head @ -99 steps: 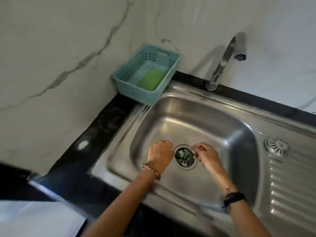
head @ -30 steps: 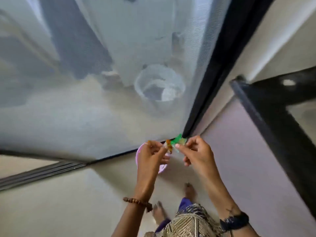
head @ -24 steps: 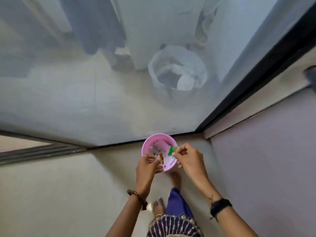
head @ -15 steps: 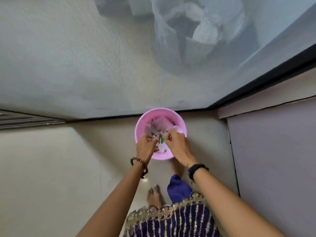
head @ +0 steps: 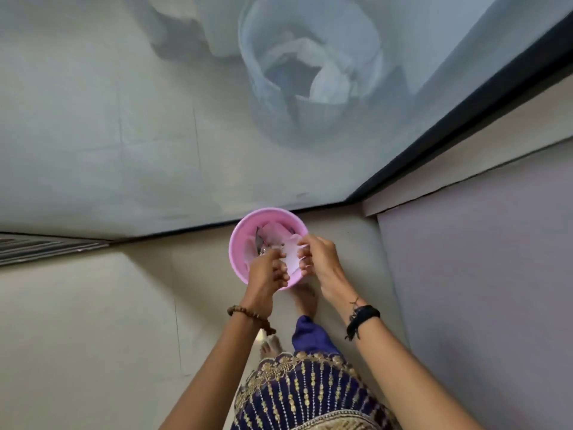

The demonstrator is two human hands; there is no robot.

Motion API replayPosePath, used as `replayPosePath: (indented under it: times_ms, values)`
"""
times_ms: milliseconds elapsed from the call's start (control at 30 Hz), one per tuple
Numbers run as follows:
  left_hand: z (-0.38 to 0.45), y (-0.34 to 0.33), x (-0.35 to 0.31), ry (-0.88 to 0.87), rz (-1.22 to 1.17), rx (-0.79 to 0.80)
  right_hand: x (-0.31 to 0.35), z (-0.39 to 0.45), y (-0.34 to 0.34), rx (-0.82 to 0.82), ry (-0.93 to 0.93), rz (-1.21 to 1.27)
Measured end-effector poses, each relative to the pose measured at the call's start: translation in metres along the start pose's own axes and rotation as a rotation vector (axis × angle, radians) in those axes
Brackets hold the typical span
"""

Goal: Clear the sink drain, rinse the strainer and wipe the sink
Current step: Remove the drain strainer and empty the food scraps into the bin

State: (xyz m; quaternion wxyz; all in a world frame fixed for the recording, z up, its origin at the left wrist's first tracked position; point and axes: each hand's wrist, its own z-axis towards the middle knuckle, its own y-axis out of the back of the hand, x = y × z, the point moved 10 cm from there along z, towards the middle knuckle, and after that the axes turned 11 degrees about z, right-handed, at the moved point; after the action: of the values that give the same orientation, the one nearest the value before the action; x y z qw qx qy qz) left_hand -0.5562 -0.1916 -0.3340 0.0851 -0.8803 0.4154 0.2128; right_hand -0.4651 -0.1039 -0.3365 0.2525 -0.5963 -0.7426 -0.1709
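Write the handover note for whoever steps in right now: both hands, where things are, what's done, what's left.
Left hand: fingers curled over the pink bin, holding something small; a metallic glint shows at the fingertips, too blurred to name.
Right hand: fingers curled over the bin, nothing visibly held.
Bin: on the floor by the screen door, pale scraps inside.
Done: both hands are over the bin, apparently dumping drain waste.
Left: return to the sink, rinse the strainer, wipe the sink. Sink and strainer are out of view.

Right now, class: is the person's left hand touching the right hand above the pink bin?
Apart. The head view shows the left hand and right hand above the pink bin, with pale bin contents visible between their fingers.
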Motion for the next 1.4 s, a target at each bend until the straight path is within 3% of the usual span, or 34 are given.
replayPosePath:
  times_ms: [167, 333, 433, 667, 800, 933, 1067, 1267, 1400]
  values:
    - [-0.153, -0.063, -0.071, -0.152, -0.050, 0.212, 0.097, -0.144, 0.016, 0.174, 0.037, 0.416]
    - [-0.308, -0.146, -0.109, -0.294, 0.025, 0.547, 0.184, -0.283, 0.097, 0.250, 0.232, 0.680]
    - [-0.377, -0.211, -0.108, -0.364, 0.234, 0.670, 0.212, -0.346, 0.168, 0.162, 0.378, 0.738]
    - [-0.495, -0.412, -0.062, -0.616, 0.767, 0.967, 0.220, -0.421, 0.389, -0.257, 0.577, 0.983]
    - [-0.494, -0.533, -0.037, -0.927, 1.303, 0.888, 0.193, -0.414, 0.527, -0.623, 0.494, 0.824]
    - [-0.441, -0.625, -0.016, -1.219, 1.880, 0.554, 0.163, -0.376, 0.633, -0.854, 0.342, 0.453]
    - [-0.383, -0.667, 0.033, -1.254, 2.206, 0.543, 0.148, -0.319, 0.672, -0.843, 0.240, 0.051]
    - [-0.340, -0.681, 0.082, -1.395, 2.529, 0.473, 0.154, -0.246, 0.653, -0.792, 0.185, -0.617]
    - [-0.329, -0.680, 0.089, -1.481, 2.624, 0.462, 0.144, -0.218, 0.637, -0.680, 0.186, -0.771]
